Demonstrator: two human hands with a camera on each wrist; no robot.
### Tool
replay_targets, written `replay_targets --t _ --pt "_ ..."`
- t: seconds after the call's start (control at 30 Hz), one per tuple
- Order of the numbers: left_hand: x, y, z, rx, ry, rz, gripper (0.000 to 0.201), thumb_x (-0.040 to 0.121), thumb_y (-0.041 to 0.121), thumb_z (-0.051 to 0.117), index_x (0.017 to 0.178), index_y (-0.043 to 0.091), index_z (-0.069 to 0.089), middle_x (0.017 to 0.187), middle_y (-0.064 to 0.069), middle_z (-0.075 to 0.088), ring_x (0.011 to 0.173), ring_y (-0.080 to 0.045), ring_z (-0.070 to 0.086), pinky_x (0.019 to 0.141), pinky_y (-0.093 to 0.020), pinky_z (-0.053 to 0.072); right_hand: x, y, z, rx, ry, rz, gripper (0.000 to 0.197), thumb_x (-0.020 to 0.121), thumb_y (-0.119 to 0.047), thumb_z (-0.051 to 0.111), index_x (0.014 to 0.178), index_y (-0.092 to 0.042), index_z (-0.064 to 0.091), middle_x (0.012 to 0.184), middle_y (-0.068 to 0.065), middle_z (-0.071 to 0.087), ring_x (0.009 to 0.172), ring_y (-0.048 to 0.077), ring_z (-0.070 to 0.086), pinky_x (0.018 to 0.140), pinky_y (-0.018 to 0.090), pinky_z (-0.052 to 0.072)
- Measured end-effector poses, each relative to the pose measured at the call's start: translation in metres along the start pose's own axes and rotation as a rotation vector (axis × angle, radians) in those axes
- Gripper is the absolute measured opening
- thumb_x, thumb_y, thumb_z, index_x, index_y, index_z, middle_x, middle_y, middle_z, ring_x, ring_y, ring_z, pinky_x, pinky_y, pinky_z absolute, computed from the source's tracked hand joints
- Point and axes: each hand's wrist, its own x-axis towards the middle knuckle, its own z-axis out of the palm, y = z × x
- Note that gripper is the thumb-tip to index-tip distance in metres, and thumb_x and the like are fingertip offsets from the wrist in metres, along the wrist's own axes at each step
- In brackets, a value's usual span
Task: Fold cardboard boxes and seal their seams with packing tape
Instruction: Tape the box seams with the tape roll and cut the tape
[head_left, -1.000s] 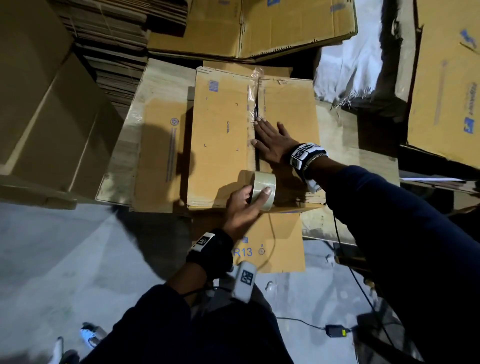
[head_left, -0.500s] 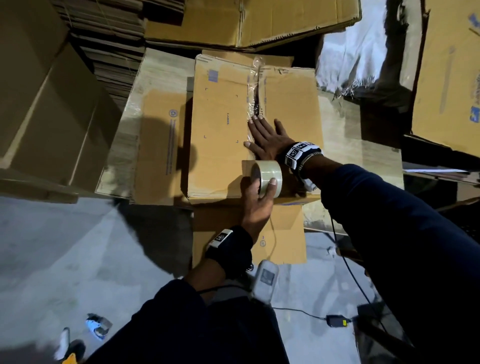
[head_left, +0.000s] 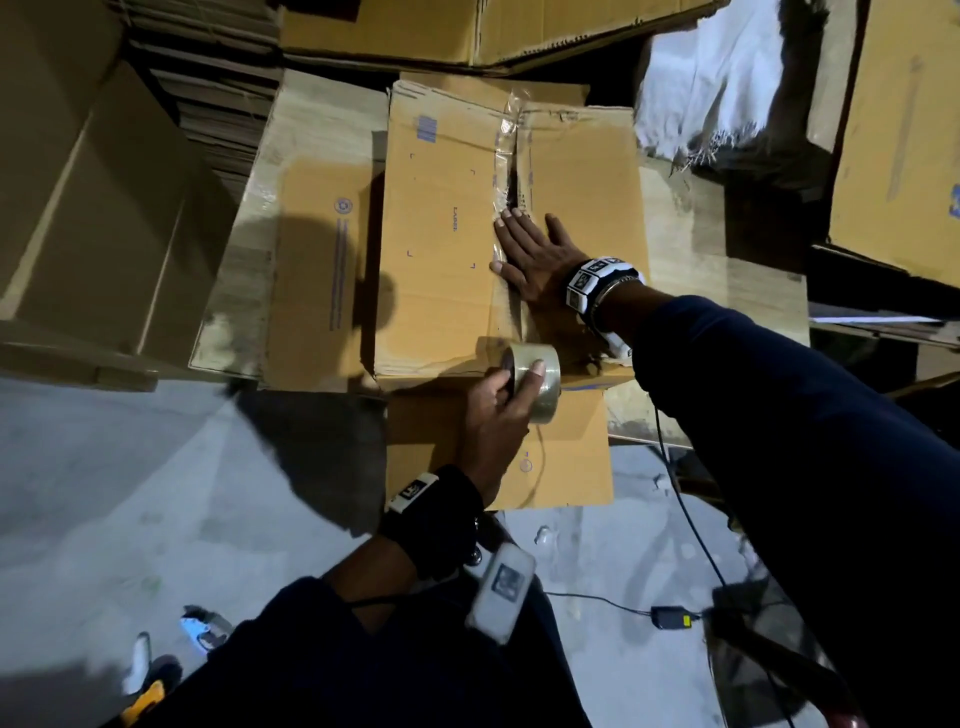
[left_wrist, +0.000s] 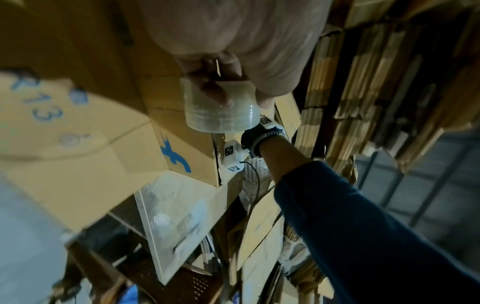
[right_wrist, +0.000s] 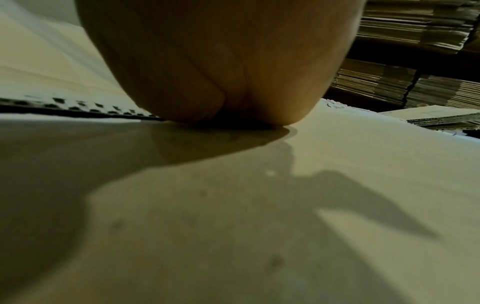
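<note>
A brown cardboard box (head_left: 441, 234) lies in front of me, its two top flaps meeting at a centre seam (head_left: 511, 171) covered by clear tape. My right hand (head_left: 530, 249) lies flat on that seam with straight fingers, pressing the tape down. In the right wrist view only the palm (right_wrist: 221, 61) on the cardboard (right_wrist: 259, 205) shows. My left hand (head_left: 498, 410) grips a roll of clear packing tape (head_left: 537, 376) at the box's near edge, thumb over the rim. The left wrist view shows the roll (left_wrist: 221, 107) held by the fingers (left_wrist: 207, 86).
Flat cardboard sheets (head_left: 311, 249) lie under and around the box. Stacks of folded cartons (head_left: 197, 78) fill the back left; a large box (head_left: 78, 208) stands left. White sacking (head_left: 717, 67) lies back right. A cable with adapter (head_left: 670, 618) runs over the grey floor (head_left: 130, 493).
My left hand has drawn the tape roll along the seam to the box's near edge and slightly over it. The right hand stays flat on the seam, about where it was.
</note>
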Motion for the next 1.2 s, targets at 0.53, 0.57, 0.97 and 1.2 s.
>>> replay_targets --t 0.53,0.57,0.97,1.2 --pt "0.025 -0.054 -0.025 0.139 -0.069 -0.313 0.025 0.106 0.034 0.059 0.126 0.018 0.061 0.113 0.005 0.063 0.095 -0.011 0.062 0.069 -0.028 0.059 -0.014 0.002 -0.008 0.073 0.017 -0.024 0.077 0.104 -0.064 0.001 0.165 -0.018 -0.007 0.173 0.003 -0.01 0.16 0.02 -0.008 0.126 0.061 -0.001" --pt "0.028 -0.051 -0.024 0.129 -0.083 -0.328 0.024 0.107 0.036 0.058 0.125 0.02 0.058 0.11 0.006 0.059 0.098 -0.015 0.06 0.068 -0.029 0.06 -0.021 0.0 -0.009 0.078 0.02 -0.037 0.076 0.104 -0.064 0.003 0.165 -0.018 -0.007 0.173 0.002 -0.009 0.16 0.019 -0.007 0.125 0.062 0.0" --pt "0.074 -0.04 -0.022 0.133 0.052 -0.379 0.046 0.099 0.03 0.071 0.136 0.008 0.053 0.138 -0.016 0.055 0.125 -0.039 0.061 0.047 -0.029 0.059 -0.118 -0.033 0.019 0.114 0.03 -0.165 0.072 0.107 -0.064 0.003 0.165 -0.022 -0.01 0.173 -0.001 -0.011 0.159 0.015 -0.011 0.127 0.057 -0.003" --pt "0.075 -0.056 -0.037 0.103 -0.059 -0.412 0.035 0.104 0.022 0.063 0.134 0.005 0.056 0.142 -0.019 0.054 0.125 -0.041 0.06 0.053 -0.029 0.062 -0.128 -0.03 0.031 0.124 0.078 -0.23 0.09 0.103 -0.073 0.025 0.164 -0.02 -0.014 0.173 0.006 -0.011 0.16 0.02 -0.01 0.125 0.061 -0.007"
